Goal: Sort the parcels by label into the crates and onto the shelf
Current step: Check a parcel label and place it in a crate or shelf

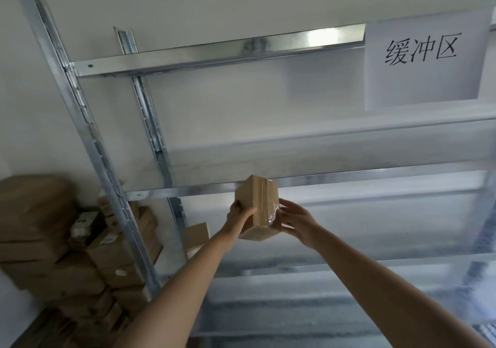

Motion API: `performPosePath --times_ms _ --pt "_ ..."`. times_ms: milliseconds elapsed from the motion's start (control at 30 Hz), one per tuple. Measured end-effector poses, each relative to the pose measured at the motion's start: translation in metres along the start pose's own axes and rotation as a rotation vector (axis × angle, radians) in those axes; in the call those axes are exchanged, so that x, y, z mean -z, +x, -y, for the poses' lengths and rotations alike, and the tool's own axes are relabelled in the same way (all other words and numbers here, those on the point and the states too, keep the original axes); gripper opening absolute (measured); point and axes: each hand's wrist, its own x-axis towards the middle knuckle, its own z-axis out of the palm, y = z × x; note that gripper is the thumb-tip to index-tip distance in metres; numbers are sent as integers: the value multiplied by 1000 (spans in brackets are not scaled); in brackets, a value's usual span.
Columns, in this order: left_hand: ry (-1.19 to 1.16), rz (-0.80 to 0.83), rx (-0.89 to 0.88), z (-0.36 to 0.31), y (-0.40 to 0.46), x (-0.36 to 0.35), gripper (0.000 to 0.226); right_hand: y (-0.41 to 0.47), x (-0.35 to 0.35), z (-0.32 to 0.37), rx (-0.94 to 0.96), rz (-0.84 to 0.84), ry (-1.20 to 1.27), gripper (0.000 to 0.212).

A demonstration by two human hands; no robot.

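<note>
A small brown cardboard parcel (258,205) wrapped with clear tape is held up in front of the metal shelf (349,179), level with the front rail of a middle board. My left hand (239,217) grips its left side, thumb across the front face. My right hand (292,218) holds its right side with spread fingers. No label is visible on the faces that show. A white paper sign (424,57) with three handwritten characters hangs from the upper shelf rail at the right.
Brown cartons (53,240) are stacked against the wall at the left, beside the shelf's slotted upright (88,138). Another small carton (197,236) sits on a lower shelf board behind my left forearm. Further boards run below.
</note>
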Motion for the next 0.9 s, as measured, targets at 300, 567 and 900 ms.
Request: performPosePath --times_ms 300,567,900 --pt "-28 -2 -51 -14 -2 33 55 7 -30 8 26 37 21 44" --pt "-148 26 -90 -20 -5 41 72 11 -39 17 -89 192 -67 134" --pt "-39 -93 -203 -22 -5 47 65 14 -52 23 9 198 -83 122"
